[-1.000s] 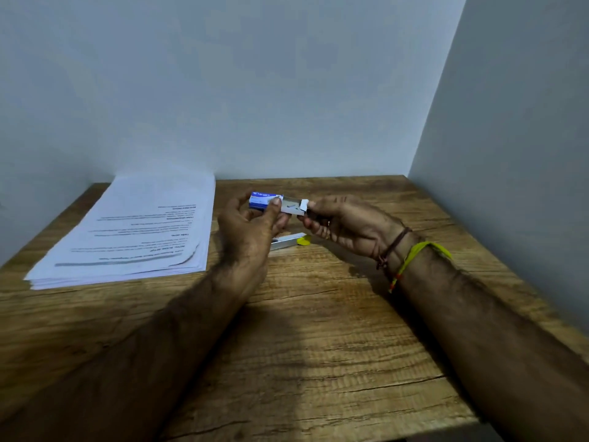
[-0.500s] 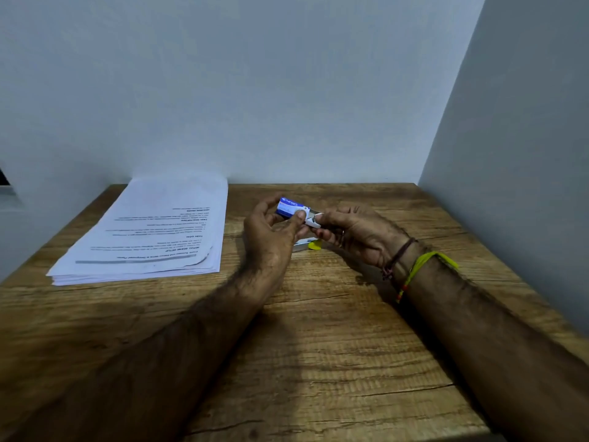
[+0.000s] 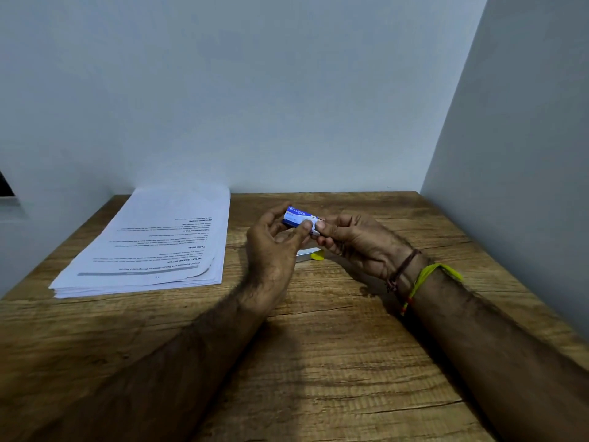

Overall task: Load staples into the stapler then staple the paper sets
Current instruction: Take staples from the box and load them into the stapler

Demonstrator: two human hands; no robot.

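Both hands are meeting above the middle of the brown wood-grain worktop (image 3: pixel 334 362), working a small blue-and-white cardboard staple box (image 3: pixel 298 216). The left hand (image 3: pixel 274 247) is gripping the box, thumb across its near face and fingers curled behind its far side. The right hand (image 3: pixel 353 239) is pinching the box's right end, where a white inner tray or flap is showing; fingers bunched tight, not spread. Whether any staples are out yet cannot be told; too small.

Key relation: the box's long axis is running left to right, tilting slightly down toward the right, so the open end is pointing straight at the right hand. The left hand is acting as anchor, the right hand is the one placed to pull. Pull direction, as a judgement, is rightward along that axis.

The silver metal stapler with a yellow plastic end (image 3: pixel 310 254) is lying on the worktop directly under the hands, just near of the box, mostly hidden by the left hand; only its right tip is showing. It is not being touched. It looks about equally close to both hands.

The white stack of printed paper sheets (image 3: pixel 153 247) is sitting at the left-far part of the worktop, well apart from the hands, nearer the left arm, untouched.

Step in hand is likely getting staples out; loading and stapling not yet done.
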